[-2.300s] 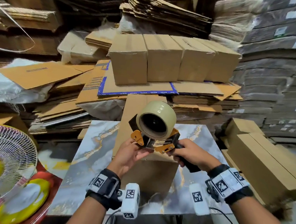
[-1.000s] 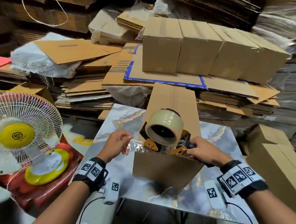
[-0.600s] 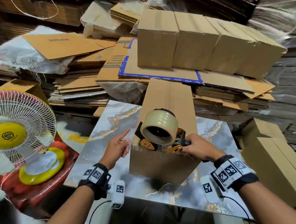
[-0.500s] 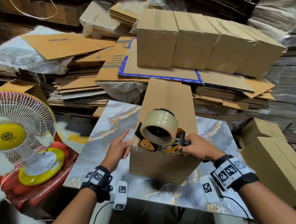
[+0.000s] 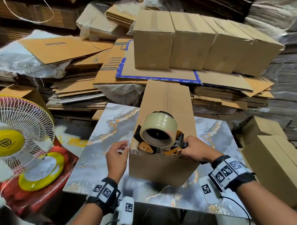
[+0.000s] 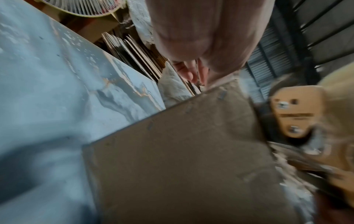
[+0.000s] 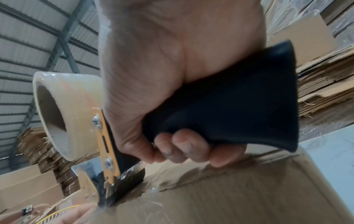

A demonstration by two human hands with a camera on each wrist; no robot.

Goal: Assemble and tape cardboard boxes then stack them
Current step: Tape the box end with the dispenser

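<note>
A long brown cardboard box point(image 5: 163, 167) lies lengthwise on the marble table point(image 5: 100, 154), its top seam running away from me. An orange tape dispenser point(image 5: 159, 148) with a clear tape roll point(image 5: 159, 128) sits on the near end of the box top. My right hand point(image 5: 196, 150) grips its black handle point(image 7: 239, 103), with the blade end down on the cardboard point(image 7: 239, 197). My left hand point(image 5: 117, 156) hovers by the box's near left corner with loosely curved fingers point(image 6: 188, 72) that hold nothing. Whether they touch the corner I cannot tell.
Several assembled boxes point(image 5: 154, 39) stand in a row on flat cardboard stacks point(image 5: 76, 90) behind the table. More boxes point(image 5: 276, 169) lie at the right. A white and yellow fan point(image 5: 12, 138) stands on a red stool at the left.
The dispenser came down from in front of me onto the box's near end. My left hand let go of it, swung out left, then drew in to the box's near left corner.
</note>
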